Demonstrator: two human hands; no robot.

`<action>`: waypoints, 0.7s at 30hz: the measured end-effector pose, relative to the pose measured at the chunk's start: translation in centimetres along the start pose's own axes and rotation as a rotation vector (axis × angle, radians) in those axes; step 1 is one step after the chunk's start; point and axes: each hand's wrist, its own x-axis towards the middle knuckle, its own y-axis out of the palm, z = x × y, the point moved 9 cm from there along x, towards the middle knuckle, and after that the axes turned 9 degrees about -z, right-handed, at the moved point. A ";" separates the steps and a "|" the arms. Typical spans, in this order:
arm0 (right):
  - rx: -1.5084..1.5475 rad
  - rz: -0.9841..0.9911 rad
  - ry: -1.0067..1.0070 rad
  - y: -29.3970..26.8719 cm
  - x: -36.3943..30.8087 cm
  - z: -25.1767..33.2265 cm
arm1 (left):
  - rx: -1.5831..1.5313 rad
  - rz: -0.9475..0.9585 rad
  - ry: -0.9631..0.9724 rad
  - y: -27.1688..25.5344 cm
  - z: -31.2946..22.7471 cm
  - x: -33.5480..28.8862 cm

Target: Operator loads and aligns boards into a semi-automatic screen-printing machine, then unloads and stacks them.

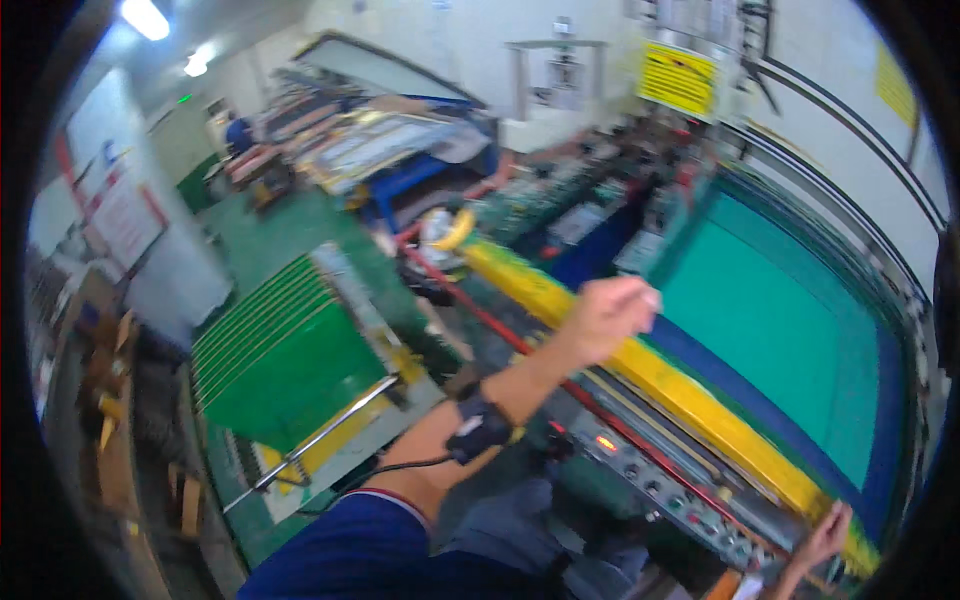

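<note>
My left hand (612,318) reaches over a long yellow bar (680,385) at the front of a screen printing machine. Its fingers are curled together, and whatever is in them, if anything, is too blurred to make out. Beyond the bar lies a wide screen with a teal mesh (775,325) and a dark blue border. My right hand (828,530) is at the right end of the yellow bar, fingers bent close together against it; what they hold, if anything, cannot be seen. A dark device with a cable is strapped round my left forearm.
A control panel (660,488) with knobs and a lit display runs along the machine's front, below a red rail. To the left stands a green slatted rack (290,360) with a metal rod. Wooden shelving (115,420) lines the far left. A blue-framed table (390,160) stands behind.
</note>
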 end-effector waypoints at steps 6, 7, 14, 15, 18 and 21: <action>0.041 0.057 0.046 1.6 0.1 1.1 | 0.097 -0.037 0.066 -0.6 -2.8 -0.6; 0.043 0.067 0.021 1.6 0.5 1.0 | 0.095 -0.044 0.076 -0.7 -2.9 -0.4; 0.035 0.075 0.010 2.4 0.5 0.1 | 0.081 -0.046 0.059 -1.5 -2.4 0.1; 0.042 0.076 0.012 2.7 0.4 0.0 | 0.084 -0.043 0.072 -1.6 -2.4 0.1; 0.079 0.078 0.023 3.4 0.5 0.4 | 0.100 -0.048 0.087 -2.0 -2.9 0.0; 0.069 0.055 -0.011 3.1 0.4 1.3 | 0.110 -0.056 0.077 -2.0 -3.0 -0.4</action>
